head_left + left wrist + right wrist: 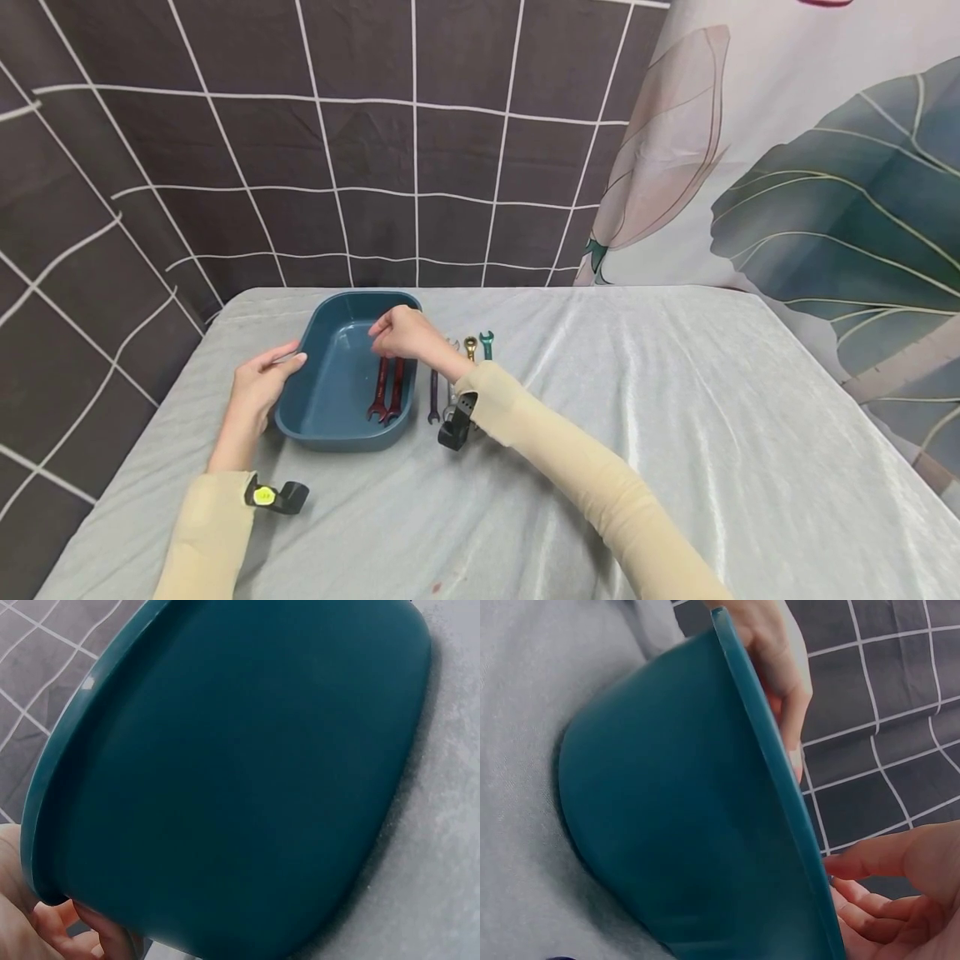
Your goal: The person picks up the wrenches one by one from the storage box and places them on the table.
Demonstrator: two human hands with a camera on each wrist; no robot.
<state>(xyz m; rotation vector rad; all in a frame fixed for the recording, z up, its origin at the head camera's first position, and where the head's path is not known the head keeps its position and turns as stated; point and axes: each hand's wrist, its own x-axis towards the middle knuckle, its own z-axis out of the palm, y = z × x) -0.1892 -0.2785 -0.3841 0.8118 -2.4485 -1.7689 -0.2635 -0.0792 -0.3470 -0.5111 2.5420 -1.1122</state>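
Observation:
A blue-green plastic tub (341,433) stands on the cloth-covered table. Two dark red wrenches (379,392) lie inside along its right wall, their upper ends hidden beneath my right hand (408,333). That hand is over the right side of the tub with fingers loosely bent; in the right wrist view its fingertips (844,866) show past the rim, with nothing visible between them. My left hand (258,383) holds the tub's left rim, thumb at the top edge and other fingers outside; fingers (97,934) of it show behind the rim in the left wrist view.
Right of the tub, partly under my right forearm, lie a purple wrench (433,396), a silver wrench (450,410), a gold wrench (470,345) and a green wrench (487,342). Pale grey cloth (675,433) covers the table. A dark gridded curtain (360,150) hangs behind it.

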